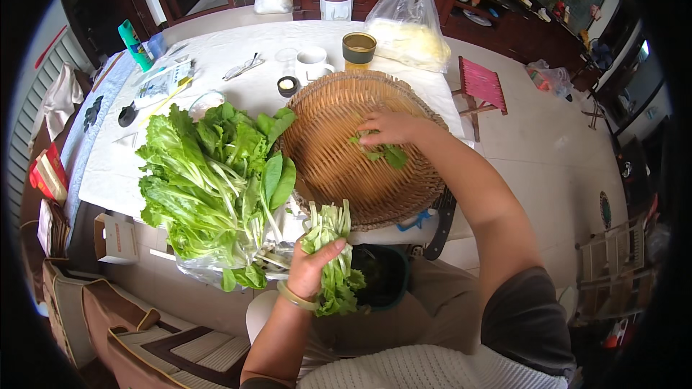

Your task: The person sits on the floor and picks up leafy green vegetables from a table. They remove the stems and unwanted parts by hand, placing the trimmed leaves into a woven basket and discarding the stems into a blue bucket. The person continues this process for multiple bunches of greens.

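My left hand (311, 267) grips a bunch of leafy greens (336, 275), pale cut stems upward and leaves hanging down, above my lap. My right hand (392, 128) reaches into a round woven bamboo basket (330, 124). Some small green leaves (396, 156) lie under that hand, and a bit of leaf shows between its fingers and thumb. Left of the basket a large heap of lettuce-like greens (200, 173) rests on a clear plastic bag (205, 270) at the table's edge. Below the basket, a dark tub (381, 275) sits between my legs, partly hidden by the bunch.
On the white-covered table (243, 43) stand a white mug (311, 62), a dark-lidded jar (359, 48), eyeglasses (243, 66) and a tied plastic bag (411, 43). A knife with a black handle (440, 232) juts over the front edge. A pink folding stool (482, 86) stands right.
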Demonstrator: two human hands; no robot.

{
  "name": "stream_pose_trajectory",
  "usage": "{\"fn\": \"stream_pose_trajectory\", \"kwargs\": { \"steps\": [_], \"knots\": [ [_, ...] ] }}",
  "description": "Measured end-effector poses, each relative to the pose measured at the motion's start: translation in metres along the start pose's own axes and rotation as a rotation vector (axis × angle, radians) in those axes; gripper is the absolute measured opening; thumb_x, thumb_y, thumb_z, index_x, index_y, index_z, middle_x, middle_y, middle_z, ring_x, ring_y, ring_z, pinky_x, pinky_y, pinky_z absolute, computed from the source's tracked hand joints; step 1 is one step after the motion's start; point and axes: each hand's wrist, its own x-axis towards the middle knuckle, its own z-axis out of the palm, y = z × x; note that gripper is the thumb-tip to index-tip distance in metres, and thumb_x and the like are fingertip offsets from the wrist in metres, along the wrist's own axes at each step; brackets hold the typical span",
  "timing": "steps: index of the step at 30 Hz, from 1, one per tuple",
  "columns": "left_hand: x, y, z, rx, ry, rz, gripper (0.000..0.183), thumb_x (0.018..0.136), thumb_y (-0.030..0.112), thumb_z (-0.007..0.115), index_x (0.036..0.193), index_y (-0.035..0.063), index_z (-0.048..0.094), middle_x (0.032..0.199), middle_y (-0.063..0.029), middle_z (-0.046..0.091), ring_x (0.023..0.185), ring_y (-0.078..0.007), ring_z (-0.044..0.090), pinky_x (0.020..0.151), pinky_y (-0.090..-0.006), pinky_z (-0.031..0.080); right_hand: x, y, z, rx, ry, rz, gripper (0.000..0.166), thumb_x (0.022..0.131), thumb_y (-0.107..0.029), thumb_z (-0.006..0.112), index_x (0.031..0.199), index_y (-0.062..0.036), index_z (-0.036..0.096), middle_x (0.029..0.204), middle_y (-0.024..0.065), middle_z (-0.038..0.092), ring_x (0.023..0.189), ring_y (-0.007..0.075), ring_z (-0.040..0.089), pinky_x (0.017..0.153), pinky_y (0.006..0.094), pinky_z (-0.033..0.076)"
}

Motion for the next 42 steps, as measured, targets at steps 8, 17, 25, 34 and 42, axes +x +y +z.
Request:
{"fn": "stream_pose_trajectory", "kwargs": {
  "steps": [8,17,25,34,42],
  "knots": [
    [0.001,0.0,-0.001,0.024,0.0,0.008,0.049,0.075,0.009,0.075,0.119,0.0,0.057,0.105,-0.0091,0.065,0.095,-0.0213,0.061,0.089,-0.0333,0.046,-0.044,-0.008,0.012,-0.17,0.09,-0.125,0.081,0.068,-0.033,0.082,0.139,-0.0207,0.046,0.152,0.0122,0.027,0.137,0.0331,0.029,0.107,0.0451,0.036],
    [0.002,-0.002,-0.004,0.046,0.006,0.0,0.05,0.074,0.008,0.074,0.121,0.0004,0.056,0.106,-0.0079,0.064,0.096,-0.0203,0.06,0.089,-0.0327,0.045,-0.029,-0.002,0.034,-0.096,0.312,-0.206,0.039,0.069,-0.001,0.071,0.107,-0.0093,0.063,0.11,0.0111,0.054,0.109,0.0309,0.053,0.088,0.0408,0.047],
    [-0.001,0.004,0.001,0.054,-0.009,0.001,0.054,0.076,0.01,0.074,0.125,0.001,0.053,0.111,-0.0075,0.062,0.1,-0.02,0.058,0.091,-0.0328,0.044,-0.028,0.008,0.037,0.078,0.458,-0.212,0.027,0.072,0.003,0.067,0.098,-0.0044,0.066,0.098,0.0174,0.06,0.095,0.0361,0.059,0.081,0.0431,0.048],
    [-0.014,0.012,0.005,-0.024,0.067,0.058,0.047,0.077,0.01,0.075,0.119,-0.0009,0.057,0.109,-0.0103,0.064,0.099,-0.0216,0.06,0.092,-0.0336,0.045,-0.124,-0.047,-0.019,0.668,0.552,-0.097,0.035,0.07,0.005,0.064,0.105,0.0003,0.063,0.092,0.0114,0.064,0.09,0.0204,0.061,0.081,0.031,0.047],
    [-0.048,0.023,0.0,0.032,0.199,0.078,0.052,0.076,0.013,0.074,0.122,-0.0018,0.056,0.113,-0.0107,0.064,0.104,-0.022,0.058,0.097,-0.0345,0.041,-0.213,-0.099,0.015,0.723,0.486,-0.216,0.022,0.069,0.002,0.067,0.09,0.0013,0.06,0.087,0.0111,0.057,0.087,0.0233,0.058,0.079,0.033,0.045]
  ]
}}
